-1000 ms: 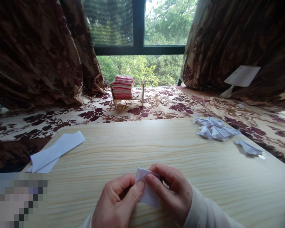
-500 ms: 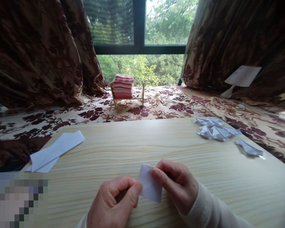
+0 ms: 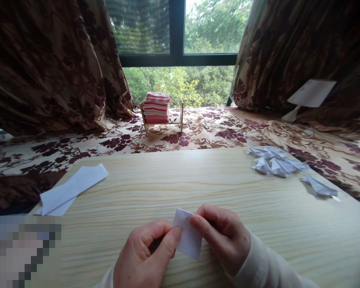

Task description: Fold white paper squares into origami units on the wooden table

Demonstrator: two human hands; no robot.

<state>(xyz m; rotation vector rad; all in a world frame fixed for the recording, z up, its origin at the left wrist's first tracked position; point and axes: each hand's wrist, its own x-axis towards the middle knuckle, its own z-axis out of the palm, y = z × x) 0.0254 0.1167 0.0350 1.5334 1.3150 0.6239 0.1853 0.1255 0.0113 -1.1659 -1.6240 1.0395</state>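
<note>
A small folded piece of white paper is held between both hands, above the near part of the wooden table. My left hand pinches its left edge, the thumb lying on the face of the paper. On the upper right edge, my right hand grips it between thumb and fingers. The fingers behind the paper are partly hidden. Several folded white paper shapes with pointed ends lie together at the table's far right, and one more folded paper shape rests nearer.
White paper strips overlap at the table's left edge. Beyond the table, a small wooden rack holds a stack of pink and white cloths on floral fabric. A white lamp stands right, by the curtain. A pixelated patch covers the lower left corner.
The folded paper has tilted slightly and shifted a little left in my hands. My left thumb has slid up farther onto its face. The view has shifted slightly.
</note>
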